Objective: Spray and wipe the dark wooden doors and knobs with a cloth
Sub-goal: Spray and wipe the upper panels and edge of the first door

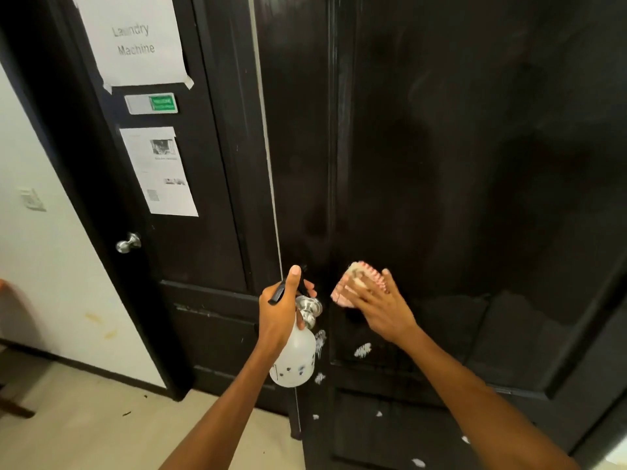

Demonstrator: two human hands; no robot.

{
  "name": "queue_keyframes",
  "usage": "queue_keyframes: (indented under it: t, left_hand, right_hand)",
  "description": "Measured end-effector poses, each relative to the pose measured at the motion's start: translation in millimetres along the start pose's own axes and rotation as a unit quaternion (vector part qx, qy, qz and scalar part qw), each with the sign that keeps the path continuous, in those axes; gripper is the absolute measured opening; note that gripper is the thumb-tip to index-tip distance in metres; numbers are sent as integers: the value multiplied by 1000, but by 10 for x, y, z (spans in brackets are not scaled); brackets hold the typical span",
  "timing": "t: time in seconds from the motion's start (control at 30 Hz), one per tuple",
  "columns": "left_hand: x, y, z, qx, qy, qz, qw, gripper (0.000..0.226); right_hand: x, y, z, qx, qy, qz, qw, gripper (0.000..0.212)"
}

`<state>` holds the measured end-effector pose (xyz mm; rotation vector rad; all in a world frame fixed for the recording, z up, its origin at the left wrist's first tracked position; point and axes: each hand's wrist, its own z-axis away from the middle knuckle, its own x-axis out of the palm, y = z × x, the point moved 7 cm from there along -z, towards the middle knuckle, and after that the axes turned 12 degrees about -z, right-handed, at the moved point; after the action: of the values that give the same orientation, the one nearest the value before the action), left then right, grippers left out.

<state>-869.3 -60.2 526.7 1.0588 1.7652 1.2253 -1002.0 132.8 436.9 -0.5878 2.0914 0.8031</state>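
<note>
The right hand (376,308) lays flat fingers on a pink-and-cream folded cloth (356,283), pressing it against the dark wooden door (475,164). The left hand (280,310) has its grip curled round a translucent white plastic spray bottle (298,357), just before the door's round silver metal knob (310,308). White flecks (362,350) dot the panel below.

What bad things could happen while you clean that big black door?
The white foam spots sit below the cloth, so they could dry or drip if missed. The spray bottle in the left hand hangs right at the silver knob and might bump it, or get in the way of wiping it.
</note>
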Motion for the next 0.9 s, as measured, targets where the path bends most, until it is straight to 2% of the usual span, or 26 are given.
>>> queue_keyframes:
  t: [0.1, 0.2, 0.23, 0.27, 0.3, 0.37, 0.4, 0.47, 0.53, 0.57, 0.6, 0.67, 0.77, 0.83, 0.9]
  left_hand:
    - [93, -81, 22, -26, -3, 30, 999, 64]
    - [252, -176, 148, -21, 4, 5, 1000, 64]
    - [288, -209, 196, -19, 10, 3, 1000, 64]
    - [327, -255, 235, -20, 16, 1, 1000, 63]
    - [358, -291, 268, -23, 20, 1, 1000, 63]
    - [448, -378, 335, -31, 23, 8, 999, 61]
    - [483, -408, 377, -32, 24, 8, 999, 59]
    - [558, -502, 439, -40, 26, 2, 999, 54]
    - [641, -650, 478, -81, 36, -10, 996, 49]
    - [674, -687, 493, -88, 36, -12, 995, 51]
    - [758, -745, 527, -87, 29, -12, 996, 55]
    - [943, -828, 615, -71, 15, -5, 997, 60]
    - [1222, -891, 713, -64, 7, 11, 998, 58]
    - [1472, -880, 725, -55, 1, 20, 998, 56]
    - [1751, -819, 703, -35, -12, 13, 999, 56]
  right_hand:
    - [-592, 684, 85, 176, 141, -39, 974, 75]
    - [-968, 1121, 325, 381, 263, -67, 884, 65]
    - [-1002, 1096, 329, 415, 288, -74, 860, 64]
    - [-977, 1020, 274, 420, 302, -76, 852, 65]
    - [-916, 906, 194, 401, 303, -79, 861, 64]
    - [-626, 652, 91, 298, 259, -85, 915, 65]
    - [-419, 486, 86, 217, 217, -80, 948, 69]
    - [138, 116, 201, 37, 69, -50, 996, 82]
    - [632, -144, 399, -112, -82, 19, 990, 89]
    - [752, -169, 452, -145, -126, 38, 981, 88]
    - [814, -126, 515, -150, -136, 42, 978, 84]
    - [675, 56, 644, -98, -68, 4, 993, 75]
    - [278, 689, 1137, 67, 82, -38, 994, 63]
    - [102, 1266, 1652, 219, 149, -51, 963, 63]
    - [-20, 1805, 2215, 394, 212, -77, 891, 68]
